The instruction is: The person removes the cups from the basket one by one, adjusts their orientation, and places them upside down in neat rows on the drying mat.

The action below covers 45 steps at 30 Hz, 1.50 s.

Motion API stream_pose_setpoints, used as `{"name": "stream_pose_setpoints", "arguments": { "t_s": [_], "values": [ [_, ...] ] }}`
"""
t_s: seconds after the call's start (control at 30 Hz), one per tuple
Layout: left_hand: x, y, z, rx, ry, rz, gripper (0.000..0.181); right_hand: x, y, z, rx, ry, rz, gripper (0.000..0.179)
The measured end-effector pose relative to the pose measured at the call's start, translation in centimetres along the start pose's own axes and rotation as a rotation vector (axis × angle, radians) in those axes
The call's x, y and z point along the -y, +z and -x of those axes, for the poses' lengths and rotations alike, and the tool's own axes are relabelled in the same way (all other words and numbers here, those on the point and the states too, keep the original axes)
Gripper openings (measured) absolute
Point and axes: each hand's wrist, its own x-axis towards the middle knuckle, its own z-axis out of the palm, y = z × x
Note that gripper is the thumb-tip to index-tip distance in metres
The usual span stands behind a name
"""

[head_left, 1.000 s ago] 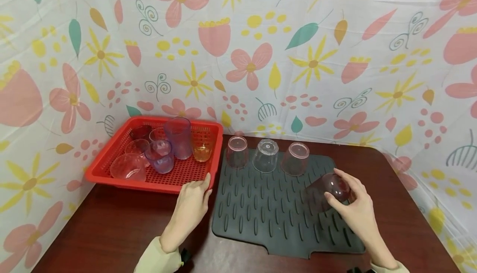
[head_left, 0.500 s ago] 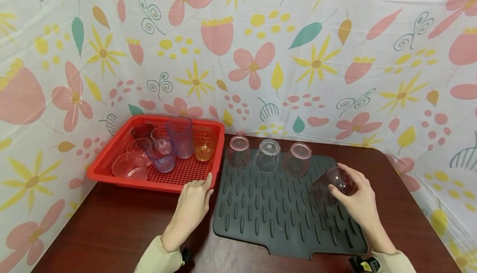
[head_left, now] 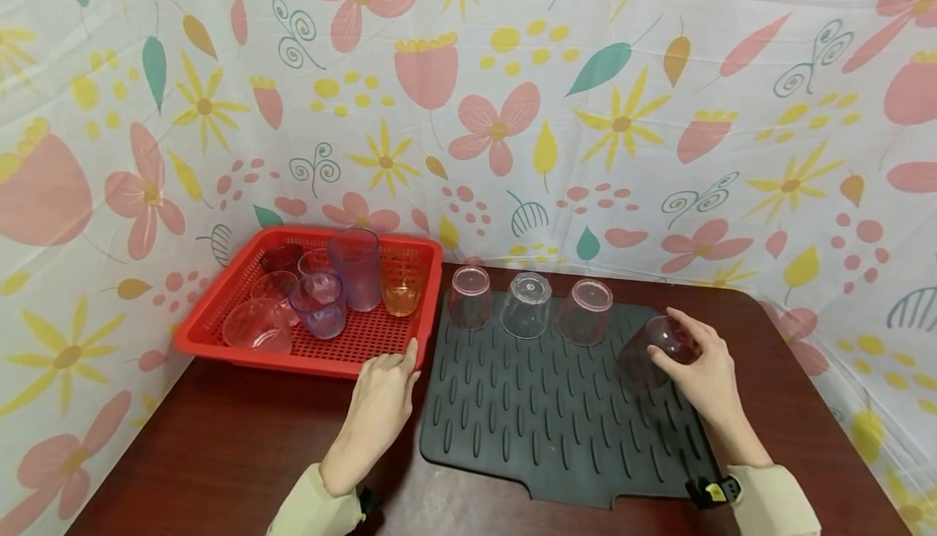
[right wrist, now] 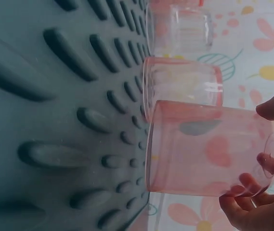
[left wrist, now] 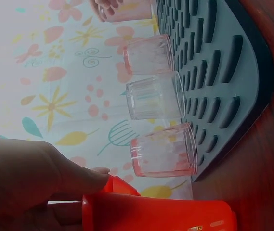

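My right hand [head_left: 708, 373] grips a clear pinkish tumbler [right wrist: 194, 149] around its base end. The tumbler is upside down, its rim low over the right part of the dark grey ridged mat [head_left: 527, 414]. To its left, along the mat's back edge, stand three upturned glasses: a pink-based one [head_left: 584, 313], a clear one [head_left: 525, 308] and another pink-based one [head_left: 470, 300]. My left hand [head_left: 376, 418] holds the front right corner of a red plastic basket [head_left: 293, 363], its thumb and fingers on the rim in the left wrist view.
Inside the basket are several cups, among them a tall purple one [head_left: 355, 272], a short purple one [head_left: 320, 308], an amber one [head_left: 401, 288] and a clear bowl-like one [head_left: 256, 329]. A flower-printed curtain [head_left: 498, 113] rises behind the dark red-brown table [head_left: 241, 438].
My right hand has carried the tumbler a little back and to the right over the mat. The left hand stays at the basket corner.
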Motion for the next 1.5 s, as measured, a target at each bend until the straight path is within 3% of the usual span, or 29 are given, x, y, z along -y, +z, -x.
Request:
{"name": "stream_pose_setpoints", "arguments": {
  "t_s": [0.43,1.13,1.5],
  "values": [
    [-0.2,-0.1,0.1,-0.003,0.006,0.001,0.04,-1.3,0.3,-1.8,0.015,0.008,-0.048,0.062],
    [-0.1,0.2,0.3,-0.034,0.019,-0.029,0.039,-2.5,1.0,-4.7,0.062,0.05,-0.035,0.065],
    [-0.1,0.5,0.3,-0.056,0.036,-0.038,0.04,-3.2,1.7,-5.6,0.132,0.077,-0.034,0.067]
  ]
}}
